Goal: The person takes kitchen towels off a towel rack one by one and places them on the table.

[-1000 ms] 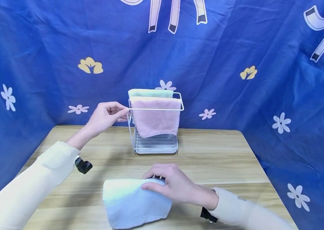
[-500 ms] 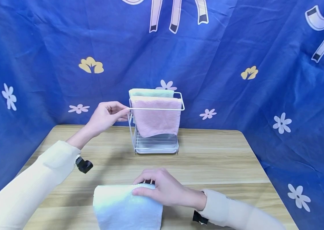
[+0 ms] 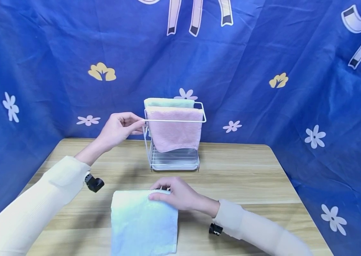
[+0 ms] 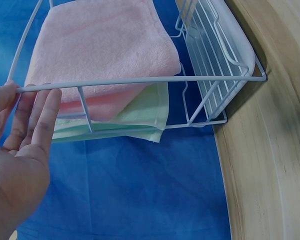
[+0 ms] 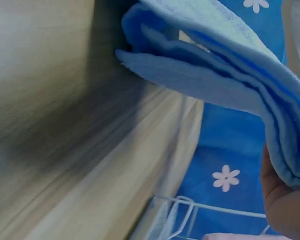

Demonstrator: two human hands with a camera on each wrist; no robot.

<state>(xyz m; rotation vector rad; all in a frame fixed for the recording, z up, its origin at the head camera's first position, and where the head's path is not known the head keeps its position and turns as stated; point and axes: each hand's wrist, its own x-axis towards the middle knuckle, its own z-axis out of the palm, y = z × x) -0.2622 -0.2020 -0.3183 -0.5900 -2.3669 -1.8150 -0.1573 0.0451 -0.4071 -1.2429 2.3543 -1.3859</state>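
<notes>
My left hand pinches the upper left corner of a white wire rack at the back of the table. Over the rack's bars hang a pink towel and, behind it, a pale green towel. In the left wrist view, thumb and fingers meet at the end of the rack's top rail. Nearer the front, my right hand grips the top fold of a light blue towel. Its layers hang down, folded over, in the right wrist view, with part of the hand below the fold.
The rack has a tray under its wire base. All of this is on a wood-grain table. A blue patterned curtain encloses the back and both sides.
The right hand first drew the light blue towel left and toward the front, then raised it and moved it back a little, so it hangs straighter. The left hand stays at the rack's corner.
</notes>
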